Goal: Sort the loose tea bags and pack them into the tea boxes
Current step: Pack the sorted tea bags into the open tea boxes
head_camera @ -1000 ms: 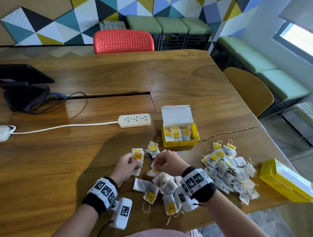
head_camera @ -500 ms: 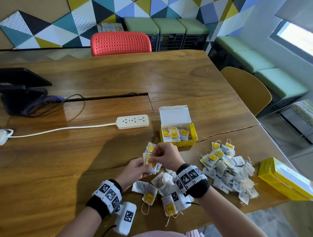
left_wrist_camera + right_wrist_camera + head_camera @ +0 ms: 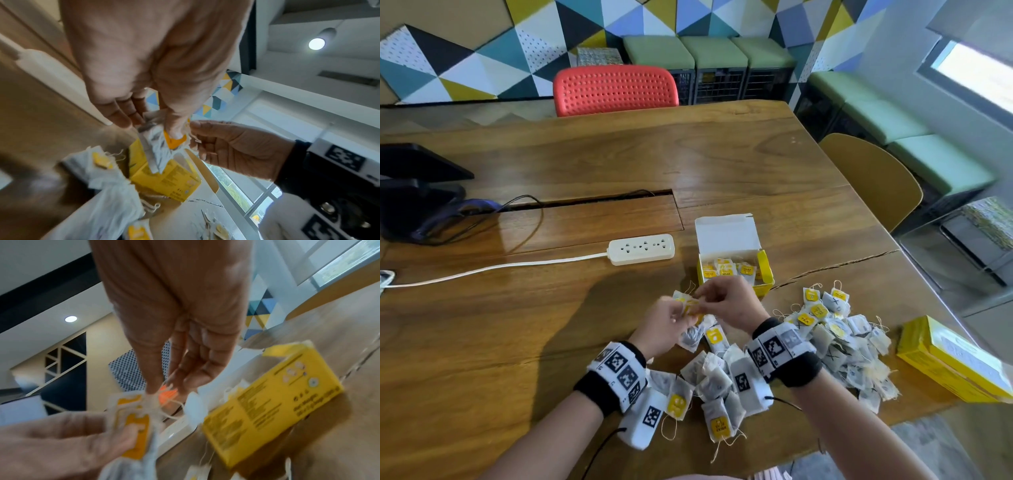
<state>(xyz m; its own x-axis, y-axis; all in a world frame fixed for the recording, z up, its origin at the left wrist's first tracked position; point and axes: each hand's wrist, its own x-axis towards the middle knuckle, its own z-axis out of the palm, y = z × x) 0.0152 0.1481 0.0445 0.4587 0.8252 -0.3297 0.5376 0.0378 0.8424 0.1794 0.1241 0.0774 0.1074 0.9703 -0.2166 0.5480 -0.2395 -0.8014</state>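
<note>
Held tea bags [image 3: 690,306]: a small bunch with yellow tags, raised just above the counter [image 3: 517,342], near the front of the open box. Left hand [image 3: 666,325] pinches the bunch, thumb pressed on a yellow tag (clearest from the left wrist). Right hand [image 3: 729,301] pinches the strings at the bunch's top, fingertips drawn together.

Open tea box [image 3: 736,270]: yellow, white lid flipped up, several tagged bags standing inside; just beyond the hands.

Loose tea bags, near pile [image 3: 717,383]: under and between the wrists. Right pile [image 3: 839,339]: larger, some marked with an X.

Second yellow box [image 3: 952,366]: lying closed at the far right edge.

Power strip [image 3: 641,249]: white, left of the open box.
</note>
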